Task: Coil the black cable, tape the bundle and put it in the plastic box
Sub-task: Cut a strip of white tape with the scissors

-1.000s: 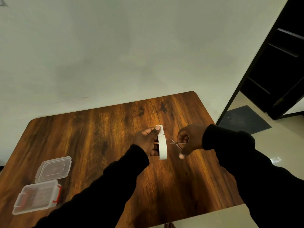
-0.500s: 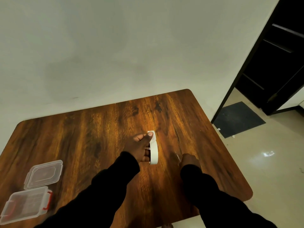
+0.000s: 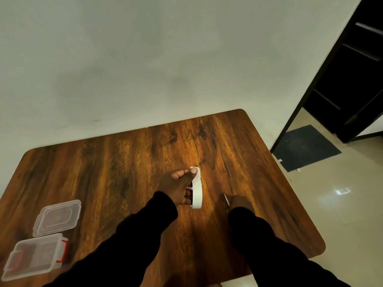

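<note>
My left hand (image 3: 179,186) grips a white tape roll (image 3: 196,189) over the middle of the wooden table (image 3: 116,175), fingers through its core and thumb pinning the loose tape end at the top. My right hand (image 3: 238,203) is low on the table to the right of the roll, mostly hidden by its black sleeve; a thin pale tip, perhaps the scissors (image 3: 226,199), shows at its left edge. The clear plastic box (image 3: 35,255) with red latches stands open at the front left. No black cable is in view.
The box's clear lid (image 3: 57,217) lies just behind the box. A pale wall runs along the table's far edge. To the right are a tiled floor, a dark mat (image 3: 304,147) and a dark doorway (image 3: 352,79).
My right hand, which held small scissors at the tape roll a second ago, dropped down to the table on the right. My left hand kept holding the roll.
</note>
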